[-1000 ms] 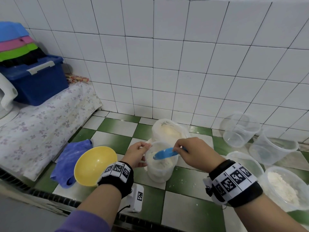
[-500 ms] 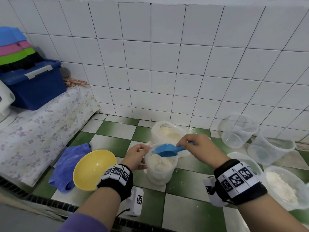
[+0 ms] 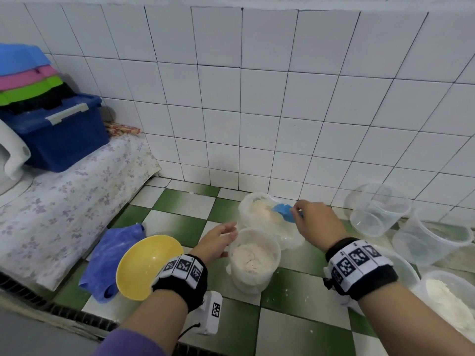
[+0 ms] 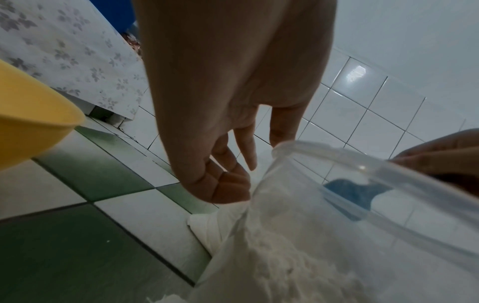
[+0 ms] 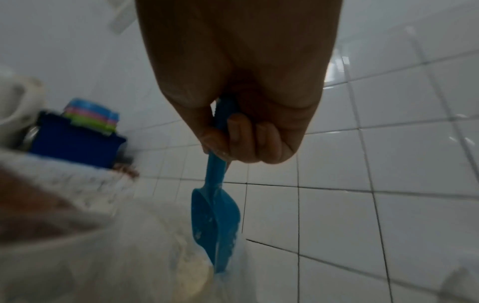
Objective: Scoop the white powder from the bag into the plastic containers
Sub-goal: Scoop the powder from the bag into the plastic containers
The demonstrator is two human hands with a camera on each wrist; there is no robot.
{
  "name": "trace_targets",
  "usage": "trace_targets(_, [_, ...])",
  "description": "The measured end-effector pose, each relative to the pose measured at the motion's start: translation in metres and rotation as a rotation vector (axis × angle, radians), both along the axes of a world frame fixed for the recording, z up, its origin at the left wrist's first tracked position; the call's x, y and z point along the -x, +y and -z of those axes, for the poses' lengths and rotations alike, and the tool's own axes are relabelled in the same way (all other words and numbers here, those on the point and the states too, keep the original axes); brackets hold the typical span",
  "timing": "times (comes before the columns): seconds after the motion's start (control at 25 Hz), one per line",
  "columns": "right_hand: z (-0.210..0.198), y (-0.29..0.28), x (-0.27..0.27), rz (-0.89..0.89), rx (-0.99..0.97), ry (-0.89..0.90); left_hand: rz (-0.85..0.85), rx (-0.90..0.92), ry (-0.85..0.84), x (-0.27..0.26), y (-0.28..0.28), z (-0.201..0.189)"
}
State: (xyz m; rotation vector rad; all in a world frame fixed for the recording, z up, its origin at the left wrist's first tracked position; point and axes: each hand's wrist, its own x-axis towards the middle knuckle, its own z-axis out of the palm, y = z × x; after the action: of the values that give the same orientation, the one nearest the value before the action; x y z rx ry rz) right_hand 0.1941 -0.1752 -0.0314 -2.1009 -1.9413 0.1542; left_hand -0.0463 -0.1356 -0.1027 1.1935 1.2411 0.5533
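Blue storage box (image 3: 61, 134) sits far left, a yellow bowl (image 3: 146, 265) nearer; no readable writing, only black-and-white square codes on both wristbands. Left hand (image 3: 218, 242), its grip loose with fingers apart, touches the side of the plastic container (image 3: 253, 260) part-filled with white powder. Behind it the bag (image 3: 264, 214) stands open; right hand (image 3: 317, 222), grip clamped on the blue scoop (image 5: 216, 223), dips it into the bag's powder

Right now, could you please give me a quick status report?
Right hand grips blue scoop, dipping into bag. Left hand open beside part-filled container. Nothing blocking.
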Motion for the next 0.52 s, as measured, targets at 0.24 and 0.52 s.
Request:
trace_targets(0.24, [0.020,0.015,0.009,-0.130,0.176,-0.329,0.100,-0.014,-0.003,-0.002,-0.002,-0.010])
trace_targets(0.52, [0.039,0.030,-0.001,-0.050,0.279,0.006,0.102,-0.003,0.047,-0.002,0.000,-0.009])
